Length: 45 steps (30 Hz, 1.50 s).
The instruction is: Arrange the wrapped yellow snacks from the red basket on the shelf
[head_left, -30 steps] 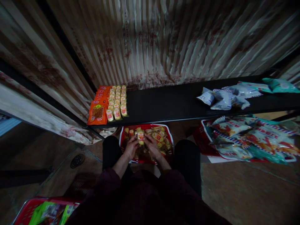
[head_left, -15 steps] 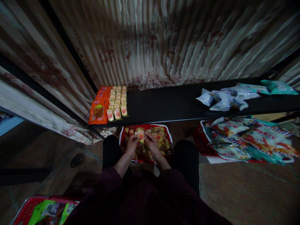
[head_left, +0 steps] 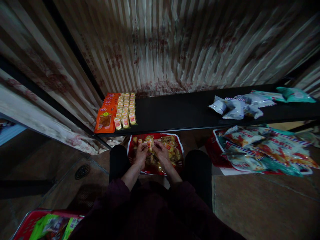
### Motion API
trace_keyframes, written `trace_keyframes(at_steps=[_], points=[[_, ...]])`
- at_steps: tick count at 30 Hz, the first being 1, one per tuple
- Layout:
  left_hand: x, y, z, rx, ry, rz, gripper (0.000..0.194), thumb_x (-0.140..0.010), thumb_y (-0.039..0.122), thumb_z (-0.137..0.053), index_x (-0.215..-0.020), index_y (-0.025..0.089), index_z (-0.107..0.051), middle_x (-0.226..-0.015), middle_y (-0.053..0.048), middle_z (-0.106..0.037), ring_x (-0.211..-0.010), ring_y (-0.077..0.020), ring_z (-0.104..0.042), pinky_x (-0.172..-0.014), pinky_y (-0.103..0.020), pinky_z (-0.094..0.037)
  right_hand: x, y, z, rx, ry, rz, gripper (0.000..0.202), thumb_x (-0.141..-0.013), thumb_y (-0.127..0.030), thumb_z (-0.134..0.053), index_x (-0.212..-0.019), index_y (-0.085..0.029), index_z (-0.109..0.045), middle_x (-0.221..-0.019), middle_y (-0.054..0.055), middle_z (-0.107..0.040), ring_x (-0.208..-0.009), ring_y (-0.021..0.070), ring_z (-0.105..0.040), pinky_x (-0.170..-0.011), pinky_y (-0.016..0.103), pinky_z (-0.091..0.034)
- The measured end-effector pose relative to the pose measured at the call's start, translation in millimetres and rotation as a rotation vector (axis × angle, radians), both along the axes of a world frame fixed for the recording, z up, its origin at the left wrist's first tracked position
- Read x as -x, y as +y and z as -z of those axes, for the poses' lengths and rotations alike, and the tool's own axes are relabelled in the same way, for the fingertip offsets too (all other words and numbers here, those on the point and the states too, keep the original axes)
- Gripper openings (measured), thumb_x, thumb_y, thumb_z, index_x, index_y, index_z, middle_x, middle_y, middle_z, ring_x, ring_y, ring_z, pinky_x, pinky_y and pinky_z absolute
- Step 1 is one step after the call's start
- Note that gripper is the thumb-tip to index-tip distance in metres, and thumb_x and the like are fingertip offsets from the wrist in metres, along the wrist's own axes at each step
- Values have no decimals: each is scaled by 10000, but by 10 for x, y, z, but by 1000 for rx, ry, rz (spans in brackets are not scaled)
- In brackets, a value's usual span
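Note:
Between my two hands is a small yellow wrapped snack (head_left: pixel 149 144), held over a red basket (head_left: pixel 181 146) with a white rim. My left hand (head_left: pixel 141 154) pinches its left side, and my right hand (head_left: pixel 162 153) has its fingers at the right side. More yellow snack packs (head_left: pixel 172 146) lie loosely in the basket beneath. On the left end of the black shelf (head_left: pixel 170 111), rows of similar yellow packs (head_left: pixel 125 111) stand beside orange packets (head_left: pixel 105 116).
Silvery bags (head_left: pixel 235 109) and teal bags (head_left: pixel 296 94) lie on the shelf's right part. Below them, a second red basket (head_left: pixel 217 153) overflows with large snack bags (head_left: pixel 275 146). Another red basket (head_left: pixel 25 224) with green packets stands at the lower left.
The held snack has tilted and sits slightly lower between my hands. My fingers have shifted a little on it. The shelf goods look the same.

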<state>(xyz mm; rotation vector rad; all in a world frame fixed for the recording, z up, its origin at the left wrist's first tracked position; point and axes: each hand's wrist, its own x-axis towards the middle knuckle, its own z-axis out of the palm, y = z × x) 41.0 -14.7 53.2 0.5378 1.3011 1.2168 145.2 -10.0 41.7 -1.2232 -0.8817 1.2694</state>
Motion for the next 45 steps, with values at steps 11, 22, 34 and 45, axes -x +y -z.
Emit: trace_keyframes(at_steps=[11,22,34,45], points=[[-18,-43,-23,51,-36,48,288,-624,357,-700,-827,215,-554,-738,16,-585,-599,-76,-479,-535,-200,-318,-3,0,-24,-82,-257,24,398,-743,-400,-583,-1093,-216,-634,-1073,61,-665,-943,209,-611,-859,362,-485],[-6,-44,-39,85,-162,22,319,-579,306,-726,-832,202,-561,-747,17,-607,-627,-84,-533,-566,-203,-369,-14,-3,49,-67,-250,1,356,-763,-379,-560,-1072,-225,-649,-1071,61,-673,-991,217,-608,-923,391,-452],[-8,-41,-73,73,-376,0,278,-584,222,-725,-784,181,-537,-743,23,-604,-593,-70,-534,-568,-195,-404,-3,-4,107,-45,-223,54,404,-719,-370,-595,-1087,-207,-624,-1116,68,-641,-919,216,-619,-766,356,-529],[-1,-24,29,90,-520,-27,109,-710,106,-586,-797,167,-561,-764,-10,-620,-682,-107,-586,-633,-228,-464,16,-41,14,12,-151,-20,448,-720,-385,-584,-1135,-217,-604,-1090,79,-625,-704,164,-624,-509,260,-515]])
